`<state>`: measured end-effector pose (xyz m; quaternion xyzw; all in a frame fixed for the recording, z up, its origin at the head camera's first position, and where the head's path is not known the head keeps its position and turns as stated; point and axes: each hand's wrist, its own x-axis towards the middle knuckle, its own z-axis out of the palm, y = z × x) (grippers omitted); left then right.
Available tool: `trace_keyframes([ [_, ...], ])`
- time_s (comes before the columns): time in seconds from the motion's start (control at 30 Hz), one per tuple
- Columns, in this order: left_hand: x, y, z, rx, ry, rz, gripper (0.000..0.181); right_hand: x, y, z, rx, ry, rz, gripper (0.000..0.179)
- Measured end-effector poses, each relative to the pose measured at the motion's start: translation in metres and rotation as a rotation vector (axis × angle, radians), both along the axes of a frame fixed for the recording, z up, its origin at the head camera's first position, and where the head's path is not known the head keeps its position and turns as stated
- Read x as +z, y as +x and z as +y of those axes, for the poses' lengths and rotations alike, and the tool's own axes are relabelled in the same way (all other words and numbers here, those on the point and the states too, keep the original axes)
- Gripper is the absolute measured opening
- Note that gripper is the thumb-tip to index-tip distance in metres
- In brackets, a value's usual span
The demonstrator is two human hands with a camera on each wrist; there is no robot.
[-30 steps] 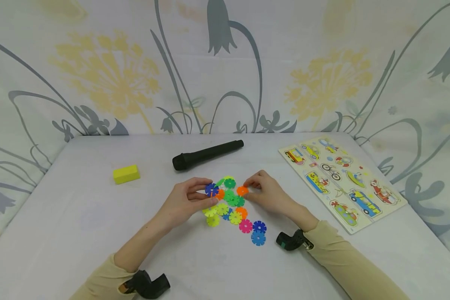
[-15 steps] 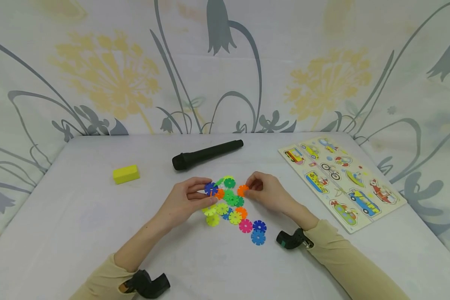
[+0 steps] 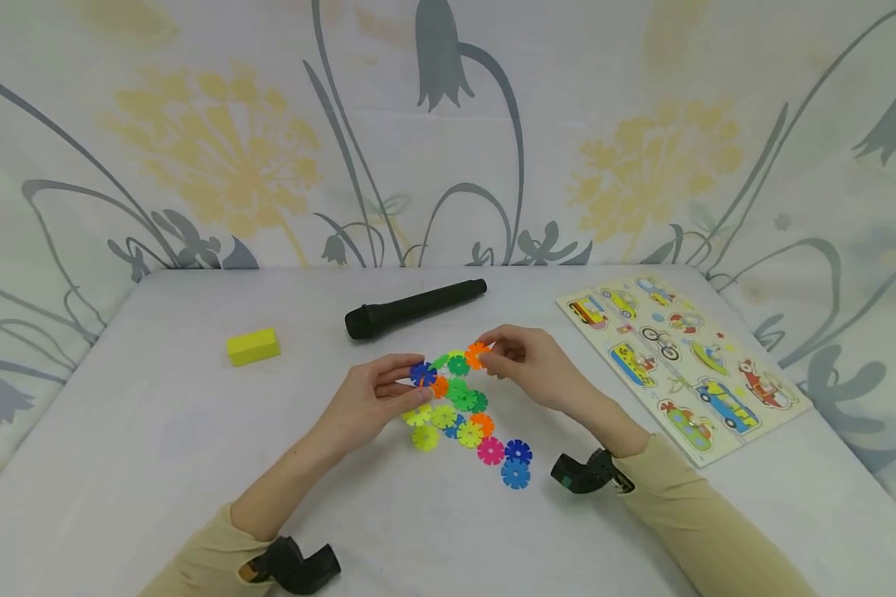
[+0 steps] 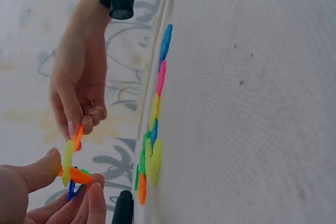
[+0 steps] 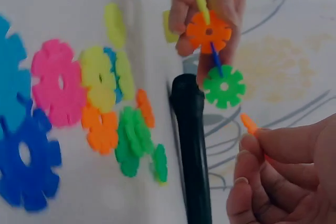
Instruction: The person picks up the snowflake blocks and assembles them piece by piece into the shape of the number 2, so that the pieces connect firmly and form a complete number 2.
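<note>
My left hand (image 3: 369, 402) holds a small chain of notched plastic discs above the table. A dark blue disc (image 3: 422, 374), an orange disc (image 5: 197, 31), a yellow disc (image 4: 67, 162) and a green disc (image 5: 236, 90) are joined in it at angles. My right hand (image 3: 530, 365) pinches a separate-looking orange disc (image 5: 249, 124) between thumb and fingertips, close to the green disc's edge. The right wrist view shows a narrow gap between them. Below the hands lie several loose discs, among them a pink one (image 3: 490, 451) and a light blue one (image 3: 516, 474).
Behind the discs a black microphone (image 3: 414, 309) lies aslant on the white table. A yellow block (image 3: 253, 347) sits at the left. On the right lies a puzzle board (image 3: 672, 398) with pictured vehicles. A patterned cloth (image 3: 448, 166) hangs behind.
My right hand has moved up and slightly left in the head view with its orange disc, nearer the chain's green disc. The left hand and the loose discs have stayed about where they were.
</note>
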<state>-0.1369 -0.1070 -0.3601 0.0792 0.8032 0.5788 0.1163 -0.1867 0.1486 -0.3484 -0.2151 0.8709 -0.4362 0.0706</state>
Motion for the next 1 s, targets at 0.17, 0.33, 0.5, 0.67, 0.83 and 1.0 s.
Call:
trace_keyframes([
  [0.17,0.000,-0.001,-0.001,-0.012,-0.008,0.026,0.052,0.000,0.007,-0.008,-0.028,-0.079,-0.063,0.027],
  [0.33,0.001,0.000,-0.001,-0.024,-0.017,0.035,0.052,-0.006,0.009,-0.009,-0.040,-0.131,-0.091,0.032],
  [0.5,0.001,0.001,0.000,-0.041,-0.019,0.043,0.051,-0.007,0.010,-0.009,-0.031,-0.167,-0.125,0.036],
  [0.67,0.001,0.002,0.000,-0.063,-0.035,0.062,0.050,-0.009,0.011,-0.009,-0.012,-0.171,-0.147,0.037],
  [0.83,0.001,0.002,0.000,-0.089,-0.024,0.091,0.051,-0.010,0.010,-0.009,-0.020,-0.163,-0.140,0.036],
  [1.0,0.000,0.002,0.000,-0.091,-0.031,0.091,0.051,-0.011,0.009,-0.008,-0.023,-0.166,-0.148,0.035],
])
